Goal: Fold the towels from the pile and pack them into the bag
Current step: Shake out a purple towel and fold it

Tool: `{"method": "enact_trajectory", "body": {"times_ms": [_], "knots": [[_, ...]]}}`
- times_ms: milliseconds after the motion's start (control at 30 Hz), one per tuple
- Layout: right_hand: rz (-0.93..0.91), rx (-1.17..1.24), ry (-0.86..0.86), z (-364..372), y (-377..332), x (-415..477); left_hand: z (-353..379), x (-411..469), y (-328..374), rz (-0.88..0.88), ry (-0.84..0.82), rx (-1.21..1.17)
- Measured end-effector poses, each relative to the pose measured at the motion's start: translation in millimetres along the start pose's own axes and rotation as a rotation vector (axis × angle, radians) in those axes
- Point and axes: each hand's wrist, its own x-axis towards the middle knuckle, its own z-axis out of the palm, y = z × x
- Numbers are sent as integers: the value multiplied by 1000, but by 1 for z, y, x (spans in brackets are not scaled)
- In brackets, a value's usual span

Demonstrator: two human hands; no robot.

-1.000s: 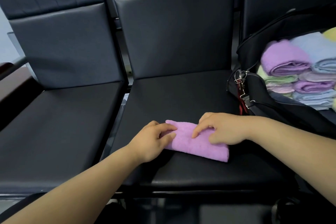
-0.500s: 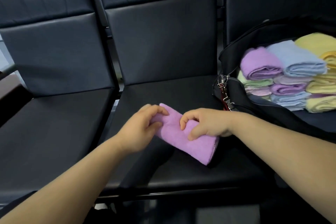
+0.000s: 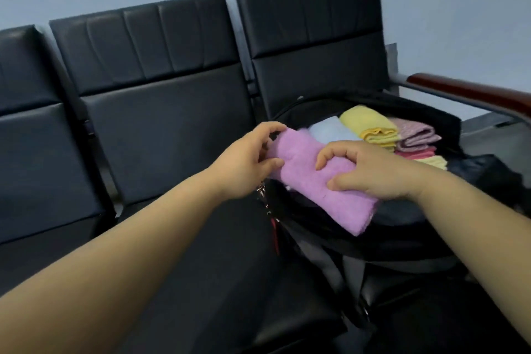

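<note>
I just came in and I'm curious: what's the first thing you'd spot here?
First comes the bright purple fluffy folded towel, gripped by the person's left hand and right hand above the open black fabric bag on the right-hand seat. Next come the yellow towel, pale blue towel and pink towels packed inside the bag, colourful against the row of black padded seats.
</note>
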Motion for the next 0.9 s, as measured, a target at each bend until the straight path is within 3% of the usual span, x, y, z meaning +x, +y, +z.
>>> {"method": "enact_trajectory", "body": {"times_ms": [267,400,567,733,833,900], "knots": [[106,157,571,-99,92,-38,46,146,37,201,-181,338],[130,206,758,-131,129,-10,65,223,48,246,-201,564],[124,135,713,-141,158,43,87,308,40,263,-331,691],[296,-362,491,-131,195,61,112,344,24,245,-473,609],[309,-745,563,-133,192,59,121,350,20,249,-409,583],[223,-834,596,-134,180,63,122,353,18,241,-346,532]]}}
